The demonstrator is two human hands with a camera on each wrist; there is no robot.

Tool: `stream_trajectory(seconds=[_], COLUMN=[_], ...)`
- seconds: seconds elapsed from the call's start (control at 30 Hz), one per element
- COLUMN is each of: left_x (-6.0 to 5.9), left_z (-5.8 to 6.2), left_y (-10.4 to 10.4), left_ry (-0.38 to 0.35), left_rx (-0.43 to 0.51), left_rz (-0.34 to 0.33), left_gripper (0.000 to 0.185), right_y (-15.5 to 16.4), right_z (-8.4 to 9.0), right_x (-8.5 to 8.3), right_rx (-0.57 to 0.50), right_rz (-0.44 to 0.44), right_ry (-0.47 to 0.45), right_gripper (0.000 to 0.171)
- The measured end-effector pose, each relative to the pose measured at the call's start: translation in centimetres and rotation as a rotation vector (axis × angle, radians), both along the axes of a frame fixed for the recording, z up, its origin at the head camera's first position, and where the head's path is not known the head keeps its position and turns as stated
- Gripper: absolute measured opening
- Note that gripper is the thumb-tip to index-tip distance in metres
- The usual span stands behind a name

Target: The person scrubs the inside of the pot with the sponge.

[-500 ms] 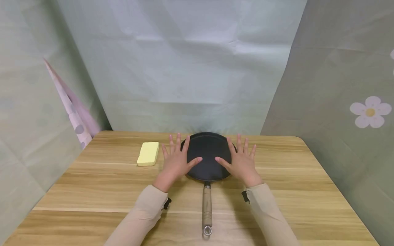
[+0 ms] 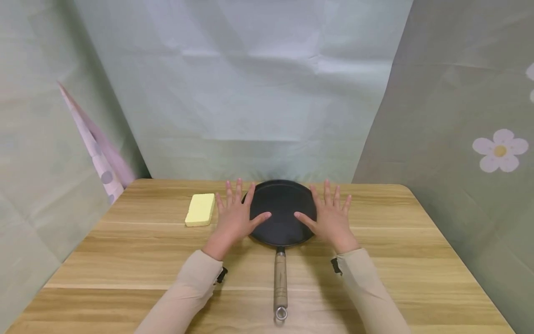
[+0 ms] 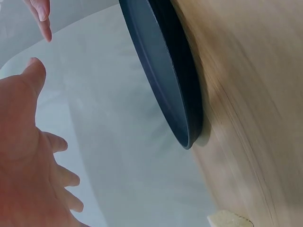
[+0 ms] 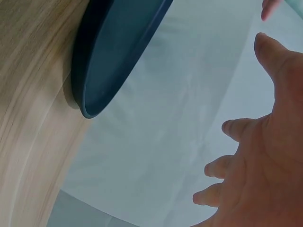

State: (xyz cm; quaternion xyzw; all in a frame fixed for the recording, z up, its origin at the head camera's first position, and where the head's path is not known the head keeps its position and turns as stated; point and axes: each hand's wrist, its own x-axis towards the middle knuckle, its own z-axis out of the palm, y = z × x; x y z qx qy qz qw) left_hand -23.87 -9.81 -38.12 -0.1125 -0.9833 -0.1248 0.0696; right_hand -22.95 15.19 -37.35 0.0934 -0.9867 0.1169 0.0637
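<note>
Pale sheets [image 2: 267, 93] hang behind and beside your wooden table [image 2: 417, 260]. The dark shallow pan [image 2: 282, 199] lies on it near the far edge, its wooden handle [image 2: 281, 280] pointing toward you. Your left hand [image 2: 235, 218] and right hand [image 2: 331, 220] are apart, raised over the pan's two sides with fingers spread, gripping nothing. This looks like a ready pose, with no handling begun; taking up the pan would call for lowering a hand to its handle. The yellow block [image 2: 200, 210] lies left of your left hand.
</note>
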Motion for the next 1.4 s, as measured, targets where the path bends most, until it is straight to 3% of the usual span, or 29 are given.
stream_trajectory(seconds=[0.3, 0.73, 1.2, 1.4], left_x=[0.2, 0.3, 0.1, -0.1], left_z=[0.7, 1.1, 1.6, 1.6], left_y=[-0.8, -1.8, -2.9, -3.5], left_ry=[0.012, 0.087, 0.139, 0.170], left_rx=[-0.013, 0.003, 0.050, 0.078], left_rz=[-0.006, -0.025, -0.037, -0.052], left_gripper=[0.093, 0.089, 0.081, 0.077], right_y=[0.4, 1.1, 1.3, 1.3], right_z=[0.1, 0.2, 0.2, -0.1], right_x=[-0.1, 0.1, 0.2, 0.5], right_rx=[0.005, -0.045, -0.159, -0.277], right_rz=[-0.002, 0.038, 0.096, 0.113], right_ry=[0.041, 0.071, 0.123, 0.115], right_gripper=[0.095, 0.092, 0.082, 0.078])
